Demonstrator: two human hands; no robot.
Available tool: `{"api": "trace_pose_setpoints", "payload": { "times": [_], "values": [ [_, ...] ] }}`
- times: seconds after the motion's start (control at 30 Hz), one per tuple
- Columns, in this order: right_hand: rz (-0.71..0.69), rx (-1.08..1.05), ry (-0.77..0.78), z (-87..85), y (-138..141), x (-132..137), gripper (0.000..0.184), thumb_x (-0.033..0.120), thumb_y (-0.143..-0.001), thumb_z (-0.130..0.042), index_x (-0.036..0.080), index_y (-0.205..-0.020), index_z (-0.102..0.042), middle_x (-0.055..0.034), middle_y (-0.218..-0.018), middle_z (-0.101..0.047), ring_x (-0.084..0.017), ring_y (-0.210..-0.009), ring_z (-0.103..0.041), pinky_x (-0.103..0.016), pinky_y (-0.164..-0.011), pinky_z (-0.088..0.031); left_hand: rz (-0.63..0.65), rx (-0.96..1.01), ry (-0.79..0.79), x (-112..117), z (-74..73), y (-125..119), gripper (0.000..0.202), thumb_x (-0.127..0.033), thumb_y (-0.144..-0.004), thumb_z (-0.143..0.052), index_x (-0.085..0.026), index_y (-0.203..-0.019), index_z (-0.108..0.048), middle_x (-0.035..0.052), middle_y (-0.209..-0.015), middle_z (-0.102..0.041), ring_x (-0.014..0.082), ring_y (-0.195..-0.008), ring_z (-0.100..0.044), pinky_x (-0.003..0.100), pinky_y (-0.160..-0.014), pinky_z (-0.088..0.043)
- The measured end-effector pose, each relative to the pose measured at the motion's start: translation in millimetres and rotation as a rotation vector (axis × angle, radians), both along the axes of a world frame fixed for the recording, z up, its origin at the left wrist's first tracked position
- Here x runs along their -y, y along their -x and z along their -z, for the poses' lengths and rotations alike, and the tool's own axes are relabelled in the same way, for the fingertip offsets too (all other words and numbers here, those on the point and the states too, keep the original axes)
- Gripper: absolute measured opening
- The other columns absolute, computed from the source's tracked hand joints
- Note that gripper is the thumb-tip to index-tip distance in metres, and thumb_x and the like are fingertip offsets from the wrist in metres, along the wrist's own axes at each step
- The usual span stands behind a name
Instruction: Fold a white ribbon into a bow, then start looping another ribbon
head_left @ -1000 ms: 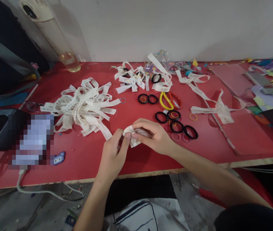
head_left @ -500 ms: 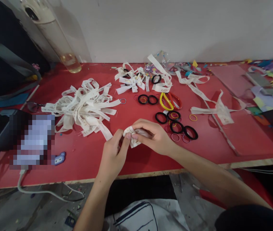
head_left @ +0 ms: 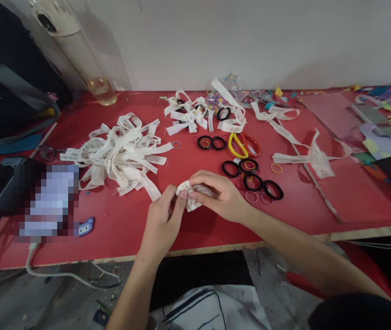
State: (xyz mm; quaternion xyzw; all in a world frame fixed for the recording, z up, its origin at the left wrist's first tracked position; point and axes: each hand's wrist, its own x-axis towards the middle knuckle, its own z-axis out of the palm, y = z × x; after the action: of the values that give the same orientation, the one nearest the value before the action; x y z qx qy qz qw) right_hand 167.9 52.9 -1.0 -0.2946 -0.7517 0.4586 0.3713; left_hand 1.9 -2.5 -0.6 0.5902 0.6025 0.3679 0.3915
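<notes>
Between my two hands, above the front of the red table (head_left: 123,233), is a bunched white ribbon (head_left: 192,205). My left hand (head_left: 164,213) pinches its left end between thumb and fingers. From the right, my right hand (head_left: 221,197) grips the same ribbon, with fingers curled over the top and thumb pressed in front. The fingers hide part of it. Black hair ties (head_left: 253,182) lie to the right of my right hand, among thin coloured elastic bands (head_left: 251,196). Beyond my left hand spreads a heap of printed white ribbons (head_left: 120,151).
At the left are a phone (head_left: 49,201) on a cable, a dark bag (head_left: 2,68) and a tall clear bottle (head_left: 85,59). Yellow and red rings (head_left: 238,146) lie mid-table. Tied ribbons (head_left: 319,158) sit at the right, near coloured scraps (head_left: 374,142). A wall closes the back.
</notes>
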Motion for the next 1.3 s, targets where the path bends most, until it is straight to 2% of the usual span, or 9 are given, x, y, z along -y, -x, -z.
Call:
{"api": "trace_pose_setpoints", "payload": {
  "times": [1.3],
  "values": [
    [0.003, -0.001, -0.005, 1.3, 0.0, -0.2, 0.014, 0.023, -0.090, -0.059, 0.018, -0.102, -0.062, -0.0052, -0.094, -0.061, -0.014, -0.084, -0.059, -0.028, -0.075, -0.049, 0.007, -0.015, -0.013, 0.1, 0.6, 0.0, 0.030, -0.038, -0.096, -0.042, -0.019, -0.073, -0.041, -0.0068, -0.059, -0.041, 0.0069, -0.051, -0.037, 0.020, -0.050, -0.029]
  ]
}}
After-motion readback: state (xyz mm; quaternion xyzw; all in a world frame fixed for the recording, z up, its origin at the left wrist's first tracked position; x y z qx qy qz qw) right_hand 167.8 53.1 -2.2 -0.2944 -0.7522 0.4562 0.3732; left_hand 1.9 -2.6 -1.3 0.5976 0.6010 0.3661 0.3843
